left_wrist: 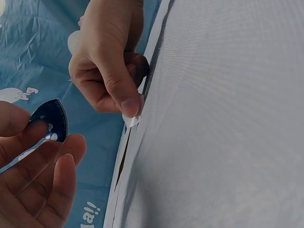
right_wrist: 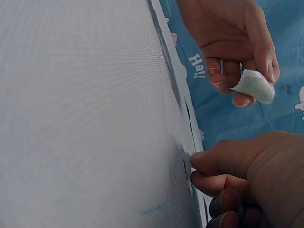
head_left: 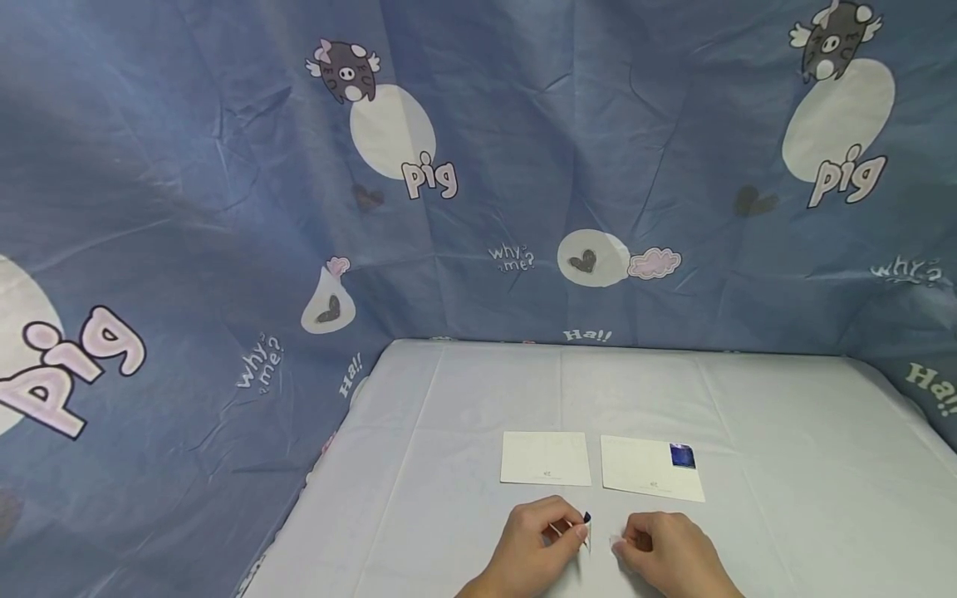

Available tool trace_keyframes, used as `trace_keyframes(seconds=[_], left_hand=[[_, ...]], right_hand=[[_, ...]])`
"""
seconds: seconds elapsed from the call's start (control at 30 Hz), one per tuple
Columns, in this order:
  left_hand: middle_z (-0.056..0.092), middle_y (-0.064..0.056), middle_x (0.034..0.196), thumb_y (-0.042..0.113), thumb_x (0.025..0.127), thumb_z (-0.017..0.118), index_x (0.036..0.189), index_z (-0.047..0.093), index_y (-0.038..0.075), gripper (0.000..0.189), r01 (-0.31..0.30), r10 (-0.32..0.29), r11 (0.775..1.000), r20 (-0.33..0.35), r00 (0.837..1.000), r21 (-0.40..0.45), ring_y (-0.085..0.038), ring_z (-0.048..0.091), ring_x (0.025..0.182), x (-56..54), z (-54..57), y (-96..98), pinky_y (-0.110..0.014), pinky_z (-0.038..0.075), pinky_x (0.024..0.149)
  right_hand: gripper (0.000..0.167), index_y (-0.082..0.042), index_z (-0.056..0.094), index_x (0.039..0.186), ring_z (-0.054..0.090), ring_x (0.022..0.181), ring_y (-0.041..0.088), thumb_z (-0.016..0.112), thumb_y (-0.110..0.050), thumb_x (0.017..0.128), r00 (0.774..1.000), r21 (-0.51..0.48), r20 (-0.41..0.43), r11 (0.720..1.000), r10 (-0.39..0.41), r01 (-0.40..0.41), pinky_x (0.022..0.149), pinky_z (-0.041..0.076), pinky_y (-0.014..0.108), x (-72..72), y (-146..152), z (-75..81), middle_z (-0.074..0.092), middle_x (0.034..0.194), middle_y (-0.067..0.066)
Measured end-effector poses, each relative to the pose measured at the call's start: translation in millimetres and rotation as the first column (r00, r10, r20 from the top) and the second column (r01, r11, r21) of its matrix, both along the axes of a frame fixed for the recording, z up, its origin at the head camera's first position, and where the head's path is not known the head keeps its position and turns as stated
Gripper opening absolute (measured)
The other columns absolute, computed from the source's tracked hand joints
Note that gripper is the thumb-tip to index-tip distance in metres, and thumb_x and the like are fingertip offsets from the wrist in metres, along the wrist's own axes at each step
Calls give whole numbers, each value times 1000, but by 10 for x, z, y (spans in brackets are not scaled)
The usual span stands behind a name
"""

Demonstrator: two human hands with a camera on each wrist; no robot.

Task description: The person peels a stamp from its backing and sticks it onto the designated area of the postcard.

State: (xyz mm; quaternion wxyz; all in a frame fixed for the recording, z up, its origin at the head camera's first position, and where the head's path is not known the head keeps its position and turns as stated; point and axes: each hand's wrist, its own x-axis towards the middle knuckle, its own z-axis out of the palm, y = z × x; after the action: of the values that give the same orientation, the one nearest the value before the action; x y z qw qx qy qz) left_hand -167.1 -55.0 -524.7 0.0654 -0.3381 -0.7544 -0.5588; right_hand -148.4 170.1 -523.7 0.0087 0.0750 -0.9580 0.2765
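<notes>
My left hand point(head_left: 532, 544) pinches a small blue stamp point(left_wrist: 57, 118) with a serrated edge. The stamp bows between thumb and fingers, and its pale back shows in the right wrist view. Level with it to the right, my right hand point(head_left: 669, 550) pinches a small whitish translucent scrap point(left_wrist: 131, 120) between thumb and forefinger, its other fingers curled in. Both hands are close above the white cloth, a short gap between them. Just beyond them lie two cream cards: a left card point(head_left: 545, 457) and a right card point(head_left: 635, 465), which bears a blue stamp point(head_left: 682, 455) at its upper right corner.
A white cloth point(head_left: 449, 415) with fold lines covers the table. Blue fabric point(head_left: 478, 191) printed with pigs and words hangs behind the table and along its left side.
</notes>
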Motion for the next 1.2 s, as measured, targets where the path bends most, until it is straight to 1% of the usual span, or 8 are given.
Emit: trace_keyframes(seconds=[0.33, 0.47, 0.53, 0.6, 0.67, 0.73, 0.93, 1.2], left_hand=[[69, 2, 82, 12, 96, 68, 90, 70, 16, 7, 8, -8, 1000, 1, 1000, 3, 1, 61, 75, 5, 37, -2, -19, 54, 60], [69, 3, 83, 14, 97, 67, 90, 70, 16, 7, 10, -10, 1000, 3, 1000, 3, 1, 62, 76, 12, 57, -4, -18, 54, 60], [70, 4, 83, 14, 97, 67, 90, 70, 16, 8, 1, -1, 1000, -24, 1000, -5, 1, 63, 75, 14, 57, -5, -18, 54, 60], [70, 5, 83, 13, 97, 67, 90, 70, 15, 8, -7, 7, 1000, -36, 999, -6, 0, 63, 75, 14, 52, -6, -17, 54, 60], [70, 5, 82, 13, 97, 67, 89, 70, 15, 8, -16, 15, 1000, -43, 999, -6, 0, 64, 74, 13, 41, -6, -17, 54, 59], [70, 5, 82, 13, 96, 68, 89, 70, 15, 8, -22, 22, 1000, -36, 999, -2, 1, 63, 73, 8, 29, -3, -17, 54, 60], [70, 7, 81, 15, 97, 67, 88, 71, 16, 9, -38, 38, 999, -27, 999, -2, 4, 62, 72, 0, 1, 4, -18, 54, 59], [70, 4, 78, 12, 96, 67, 89, 71, 14, 9, -8, 8, 1000, -16, 1000, 4, 3, 62, 72, -2, -17, 13, -19, 55, 59]], right_hand=[[39, -24, 49, 59, 38, 52, 5, 85, -28, 75, 998, 28, -5, 998, -55, 55, 50, 30, 25, -7, -6, 9, 41, 53, -14], [42, -30, 48, 60, 37, 51, -1, 86, -28, 78, 988, -79, -156, 997, -17, 5, 48, 31, 20, -2, -1, 0, 39, 54, -20], [40, -33, 50, 66, 38, 52, -4, 86, -23, 79, 954, -164, -297, 982, 41, -93, 47, 34, 17, -3, -9, -8, 41, 58, -23], [38, -35, 55, 75, 42, 55, -5, 86, -15, 80, 898, -232, -429, 947, 104, -221, 47, 37, 14, 0, -23, -7, 45, 65, -24], [36, -32, 59, 87, 46, 58, -5, 85, -8, 80, 851, -273, -504, 907, 148, -319, 48, 40, 12, 10, -40, 4, 50, 72, -24], [38, -28, 61, 100, 50, 60, -5, 84, -5, 80, 829, -302, -533, 876, 172, -376, 49, 41, 12, 20, -53, 23, 54, 78, -22], [55, -15, 58, 127, 54, 63, -4, 84, -5, 80, 833, -335, -511, 844, 211, -420, 51, 45, 15, 47, -58, 46, 60, 89, -17], [42, -19, 63, 119, 56, 66, -2, 83, -10, 84, 827, -349, -489, 807, 276, -476, 53, 48, 18, 83, -91, -2, 62, 90, -13]])
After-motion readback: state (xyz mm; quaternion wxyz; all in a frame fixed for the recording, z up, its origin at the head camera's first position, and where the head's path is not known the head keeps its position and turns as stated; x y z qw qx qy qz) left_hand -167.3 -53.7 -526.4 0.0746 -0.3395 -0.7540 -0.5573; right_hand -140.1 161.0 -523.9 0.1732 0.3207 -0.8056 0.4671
